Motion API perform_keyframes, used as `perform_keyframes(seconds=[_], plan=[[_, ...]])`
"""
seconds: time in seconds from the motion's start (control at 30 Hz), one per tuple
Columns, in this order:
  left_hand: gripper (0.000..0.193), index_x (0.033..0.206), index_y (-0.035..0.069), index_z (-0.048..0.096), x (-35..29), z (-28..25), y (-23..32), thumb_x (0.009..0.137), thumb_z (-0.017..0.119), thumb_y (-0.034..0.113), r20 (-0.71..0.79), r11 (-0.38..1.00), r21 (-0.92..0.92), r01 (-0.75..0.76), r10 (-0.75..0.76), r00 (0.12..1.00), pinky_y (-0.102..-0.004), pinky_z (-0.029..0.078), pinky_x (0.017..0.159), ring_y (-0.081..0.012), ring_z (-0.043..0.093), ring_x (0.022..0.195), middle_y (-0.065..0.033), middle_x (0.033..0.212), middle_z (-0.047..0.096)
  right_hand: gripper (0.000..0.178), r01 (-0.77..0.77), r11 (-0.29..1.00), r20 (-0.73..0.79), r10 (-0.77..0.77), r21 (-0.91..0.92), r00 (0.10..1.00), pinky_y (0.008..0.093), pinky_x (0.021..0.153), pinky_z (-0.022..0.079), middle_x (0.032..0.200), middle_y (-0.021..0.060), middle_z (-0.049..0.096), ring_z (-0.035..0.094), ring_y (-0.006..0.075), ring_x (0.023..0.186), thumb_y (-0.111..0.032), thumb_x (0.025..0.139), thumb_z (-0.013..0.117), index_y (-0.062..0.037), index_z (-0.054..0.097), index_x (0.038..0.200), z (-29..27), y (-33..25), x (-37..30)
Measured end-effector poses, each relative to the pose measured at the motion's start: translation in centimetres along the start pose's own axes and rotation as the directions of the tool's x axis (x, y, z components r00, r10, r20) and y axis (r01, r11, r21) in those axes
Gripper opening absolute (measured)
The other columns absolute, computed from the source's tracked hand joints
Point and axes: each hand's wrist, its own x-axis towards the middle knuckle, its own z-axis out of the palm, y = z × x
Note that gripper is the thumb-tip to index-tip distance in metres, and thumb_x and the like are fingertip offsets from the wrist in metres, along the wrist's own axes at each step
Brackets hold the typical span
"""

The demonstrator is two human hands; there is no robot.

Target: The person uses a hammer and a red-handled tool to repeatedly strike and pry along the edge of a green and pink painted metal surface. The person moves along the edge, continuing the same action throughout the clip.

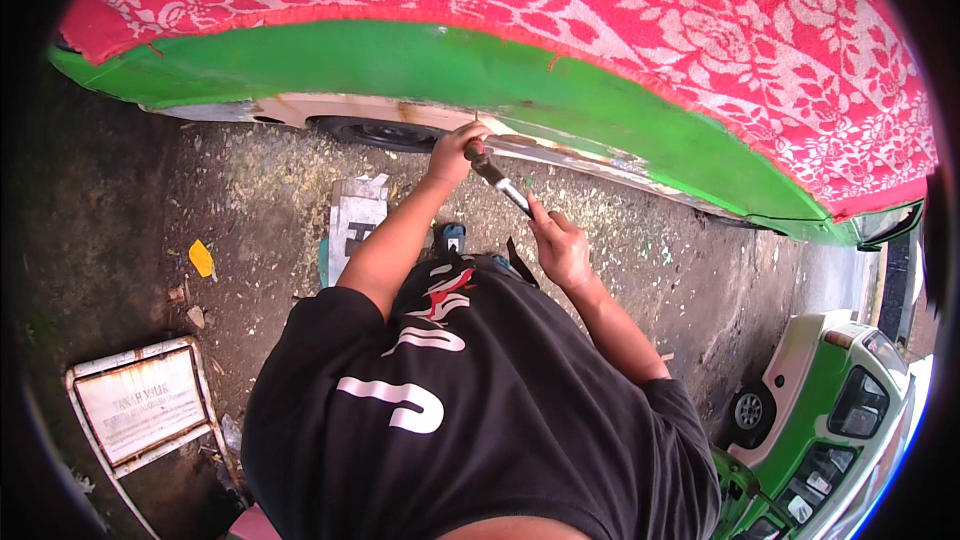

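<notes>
A green vehicle body [350,65] stretches across the far side, its lower edge scraped to pale and rusty patches. At that edge, by the wheel [380,133], my left hand [455,153] is closed. What it grips is mostly hidden; a small reddish end shows beside its fingers. My right hand [562,245] is wrapped round the dark-gripped handle of a hammer [507,188] with a shiny metal shaft. Tilted up and to the left, the hammer has its brownish head right beside my left hand. Whether they touch, I cannot tell.
A pink and white floral cloth [620,10] drapes over the vehicle. Pale paint flakes litter the rough ground [270,190], along with a printed sheet [358,208] and a yellow scrap [201,258]. A rusty-framed sign [145,402] stands at lower left; a green and white van [820,420] at lower right.
</notes>
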Motion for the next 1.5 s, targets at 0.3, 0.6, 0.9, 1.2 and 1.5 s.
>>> perform_keyframes(seconds=[0.3, 0.6, 0.9, 1.2, 1.5], plan=[[0.023, 0.104, 0.008, 0.062, 2.0, -0.1, 0.9, 0.082, 0.060, 0.002, 0.033, 0.994, -0.008, 0.113, -0.112, 0.993, -0.0292, 0.049, 0.068, -0.0187, 0.061, 0.071, -0.0058, 0.081, 0.065, 0.044, 0.048, 0.999, -0.105, -0.047, 0.009, 0.993, 0.0420, 0.045, 0.047, 0.066, 0.0082, 0.054, 0.057, 0.0285, 0.049, -0.012, 0.088, 0.063, -0.0168, 0.058, 0.131, 0.1, -0.3, 1.5], [0.019, 0.100, 0.006, 0.070, 3.7, -0.3, 1.5, 0.087, 0.058, 0.011, 0.066, 0.958, 0.130, 0.254, -0.264, 0.962, -0.0354, 0.052, 0.077, -0.0262, 0.069, 0.087, -0.0132, 0.094, 0.072, 0.046, -0.034, 0.996, -0.058, 0.038, 0.078, 0.998, 0.0427, 0.052, 0.047, 0.073, 0.0170, 0.060, 0.060, 0.0349, 0.058, -0.009, 0.091, 0.061, -0.0136, 0.054, 0.136, -0.3, -0.3, 3.5], [0.016, 0.098, 0.008, 0.069, 4.0, -0.3, 1.2, 0.088, 0.057, 0.013, 0.052, 0.948, 0.248, 0.200, -0.220, 0.974, -0.0402, 0.052, 0.071, -0.0340, 0.068, 0.085, -0.0171, 0.088, 0.070, 0.047, -0.041, 0.998, -0.024, 0.040, -0.056, 0.999, 0.0411, 0.054, 0.049, 0.078, 0.0185, 0.062, 0.064, 0.0333, 0.062, -0.006, 0.090, 0.061, -0.0129, 0.053, 0.136, -1.1, 1.2, 5.1], [0.015, 0.095, 0.004, 0.067, 4.5, -0.5, 1.1, 0.087, 0.060, 0.014, 0.026, 0.977, 0.140, 0.160, -0.165, 0.986, -0.0404, 0.052, 0.070, -0.0391, 0.066, 0.083, -0.0215, 0.087, 0.067, 0.049, -0.054, 0.996, 0.017, 0.055, -0.066, 0.998, 0.0436, 0.057, 0.050, 0.079, 0.0191, 0.063, 0.061, 0.0377, 0.064, -0.007, 0.090, 0.063, -0.0132, 0.052, 0.137, -0.3, 2.2, 4.9], [0.014, 0.095, 0.004, 0.066, 5.5, -0.7, 1.2, 0.087, 0.062, 0.015, 0.018, 0.973, 0.122, 0.194, -0.197, 0.980, -0.0402, 0.051, 0.068, -0.0377, 0.066, 0.081, -0.0202, 0.084, 0.067, 0.050, -0.010, 0.998, -0.039, 0.007, -0.061, 0.999, 0.0439, 0.051, 0.048, 0.076, 0.0172, 0.062, 0.062, 0.0354, 0.060, -0.008, 0.089, 0.062, -0.0146, 0.051, 0.138, -0.4, 2.1, 5.9]])
